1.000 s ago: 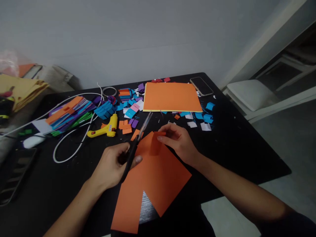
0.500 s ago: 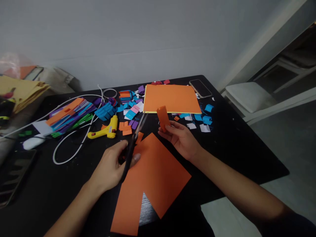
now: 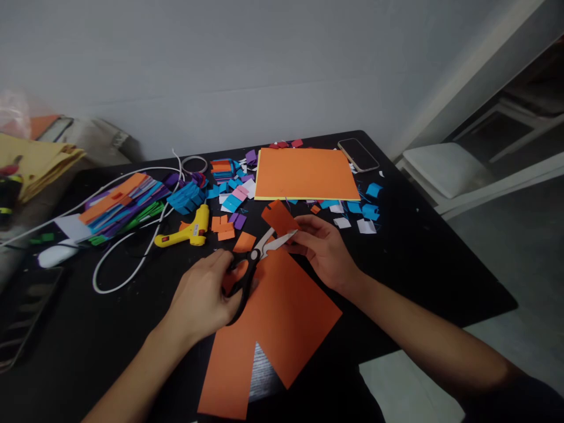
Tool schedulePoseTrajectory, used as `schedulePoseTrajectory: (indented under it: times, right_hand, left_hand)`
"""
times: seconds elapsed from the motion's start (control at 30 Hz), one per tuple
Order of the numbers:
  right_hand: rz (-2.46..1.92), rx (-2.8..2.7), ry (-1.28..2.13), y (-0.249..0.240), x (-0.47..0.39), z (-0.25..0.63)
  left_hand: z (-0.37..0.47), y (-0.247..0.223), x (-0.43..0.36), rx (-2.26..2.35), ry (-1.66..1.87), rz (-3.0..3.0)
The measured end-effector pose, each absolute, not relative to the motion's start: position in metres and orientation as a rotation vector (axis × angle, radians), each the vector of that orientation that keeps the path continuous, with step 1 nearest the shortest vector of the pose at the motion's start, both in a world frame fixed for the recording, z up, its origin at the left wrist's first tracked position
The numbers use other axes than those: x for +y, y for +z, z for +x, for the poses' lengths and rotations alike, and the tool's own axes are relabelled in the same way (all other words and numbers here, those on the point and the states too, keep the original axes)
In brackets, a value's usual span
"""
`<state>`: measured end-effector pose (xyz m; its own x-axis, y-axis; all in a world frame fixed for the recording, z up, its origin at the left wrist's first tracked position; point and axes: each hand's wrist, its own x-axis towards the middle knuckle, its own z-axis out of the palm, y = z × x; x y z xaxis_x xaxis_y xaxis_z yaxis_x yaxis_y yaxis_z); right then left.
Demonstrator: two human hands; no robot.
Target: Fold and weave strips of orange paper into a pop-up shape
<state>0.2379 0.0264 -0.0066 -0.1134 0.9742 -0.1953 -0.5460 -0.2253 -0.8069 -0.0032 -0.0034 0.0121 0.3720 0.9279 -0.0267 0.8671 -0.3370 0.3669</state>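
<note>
The left hand [image 3: 205,294] grips scissors [image 3: 255,255], blades parted. The right hand [image 3: 324,251] pinches an orange strip [image 3: 277,215], one o'clock from their pivot. At ten o'clock, the yellow glue gun's [image 3: 190,232] label is too small to read.

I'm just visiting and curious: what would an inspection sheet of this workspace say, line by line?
Surface: black table, strewn with small paper pieces.
Things in hand: scissors, blades apart; small orange piece.
Clutter: yellow glue gun, phone, pile of coloured strips.
Hands: left hand holds the scissors; right hand holds the small orange piece.
Cables: white cable looping across the table's left side.
Surroundings: grey wall behind; white seat at right.
</note>
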Motion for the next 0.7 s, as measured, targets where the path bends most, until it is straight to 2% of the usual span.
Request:
schedulePoseTrajectory:
  times: [0.7]
  right_hand:
    - [-0.854,-0.904,1.447,0.008,0.016,0.234]
  left_hand:
    - [-0.009,0.010,0.001,1.483,0.389,2.344]
